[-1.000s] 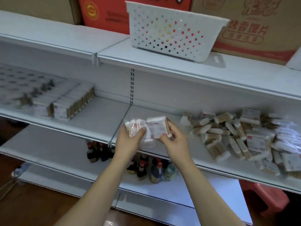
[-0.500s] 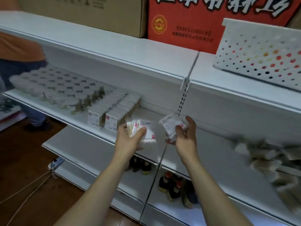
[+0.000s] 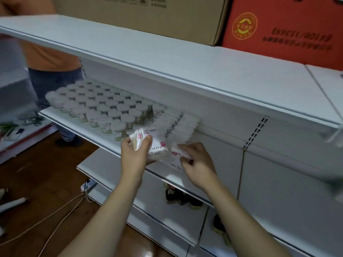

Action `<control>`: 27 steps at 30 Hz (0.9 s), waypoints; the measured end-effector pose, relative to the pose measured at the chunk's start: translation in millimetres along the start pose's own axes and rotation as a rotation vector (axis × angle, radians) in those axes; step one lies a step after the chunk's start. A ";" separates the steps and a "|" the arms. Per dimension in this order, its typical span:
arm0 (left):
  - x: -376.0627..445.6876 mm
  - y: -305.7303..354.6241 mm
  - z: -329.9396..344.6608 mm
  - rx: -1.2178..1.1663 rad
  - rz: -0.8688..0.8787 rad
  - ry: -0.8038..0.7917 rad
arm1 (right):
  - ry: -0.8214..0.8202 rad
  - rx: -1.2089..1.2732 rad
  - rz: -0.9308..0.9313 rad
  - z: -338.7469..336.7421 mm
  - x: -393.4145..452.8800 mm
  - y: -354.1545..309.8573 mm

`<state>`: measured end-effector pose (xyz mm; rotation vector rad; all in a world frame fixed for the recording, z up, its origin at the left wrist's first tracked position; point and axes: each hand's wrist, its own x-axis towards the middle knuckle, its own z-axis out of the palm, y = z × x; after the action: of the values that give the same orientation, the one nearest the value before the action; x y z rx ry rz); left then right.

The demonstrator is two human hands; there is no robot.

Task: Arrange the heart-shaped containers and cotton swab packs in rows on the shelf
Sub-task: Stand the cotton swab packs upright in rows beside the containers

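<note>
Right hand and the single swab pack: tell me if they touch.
Touching. The head view shows the right hand pinching the swab pack at its edge, fingers curled onto it.

Head view, downward onto shelf

Soft, even indoor light with a cool bluish cast falls across the white shelving, brightest along the top board. No hard glare shows anywhere. Under that board the back panel sits in gentle shade, and the lowest tier holding the dark bottles is dim. The wooden floor at lower left is darker still. Motion blur smears much of the frame: the rows of heart-shaped containers are hazy, the pack at the right hand is streaked, and the far right edge dissolves into grey smudges. The wide lens bends the shelf edges (straight lines splay outward toward the corners). The forearms read fairly sharp.
</note>
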<state>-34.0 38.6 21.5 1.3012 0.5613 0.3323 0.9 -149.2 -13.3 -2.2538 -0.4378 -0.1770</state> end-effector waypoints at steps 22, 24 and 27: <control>67.1 16.0 -52.1 0.122 -0.032 -0.402 | 0.367 -0.599 -0.025 72.9 -1.6 -9.8; 66.8 18.6 -48.4 0.125 -0.019 -0.433 | 0.412 -0.606 -0.002 68.3 -2.2 -16.5; 67.5 17.4 -38.2 0.102 -0.005 -0.456 | 0.510 -0.392 0.112 59.2 -4.4 -39.6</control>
<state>1.3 109.7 18.5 1.4182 0.1962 -0.0033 -18.7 -81.8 -25.6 -2.4833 0.0010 -0.8156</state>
